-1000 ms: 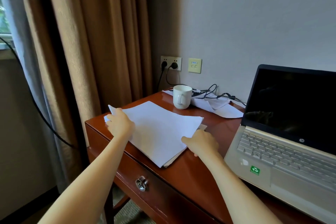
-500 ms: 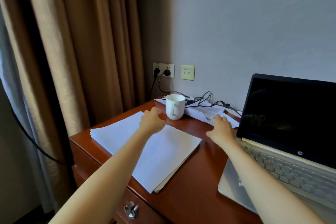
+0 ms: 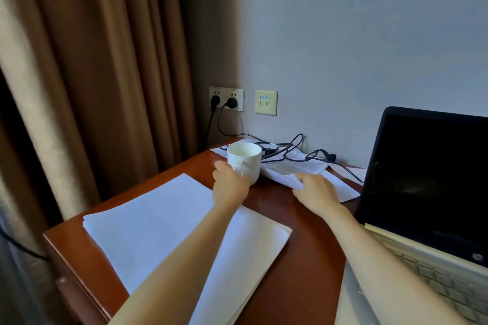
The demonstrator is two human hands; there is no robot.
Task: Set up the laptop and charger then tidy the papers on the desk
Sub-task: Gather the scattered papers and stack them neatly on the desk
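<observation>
the loose white paper sheets (image 3: 293,169) lie crumpled at the back of the worktop, against the wall, and my right hand (image 3: 317,192) rests on their near edge. its fingers (image 3: 303,177) are bent down onto the paper; whether they pinch a sheet or only press on it i cannot tell. the thin black charger cable (image 3: 290,151) runs in loops over those same sheets, from the pale double wall socket (image 3: 226,99), where two black plugs sit, across toward the laptop. just left of the sheets stands the white ceramic mug (image 3: 247,159), upright, handle turned toward me. my left hand (image 3: 229,186) holds it low on its near side, fingers curled round the handle and wall, clamped on the mug.

nearer to me, under my left forearm, the neat stack of white paper (image 3: 158,232) lies flat on the left part of the reddish-brown wooden worktop (image 3: 303,258), its edges squared and one corner close to the front edge. to the right stands the open silver laptop (image 3: 427,182), its screen dark, its pale keyboard under my right forearm.

a beige wall plate (image 3: 266,102) is mounted just right of the socket. heavy brown curtains (image 3: 105,74) hang at the left, beside the worktop's end.
</observation>
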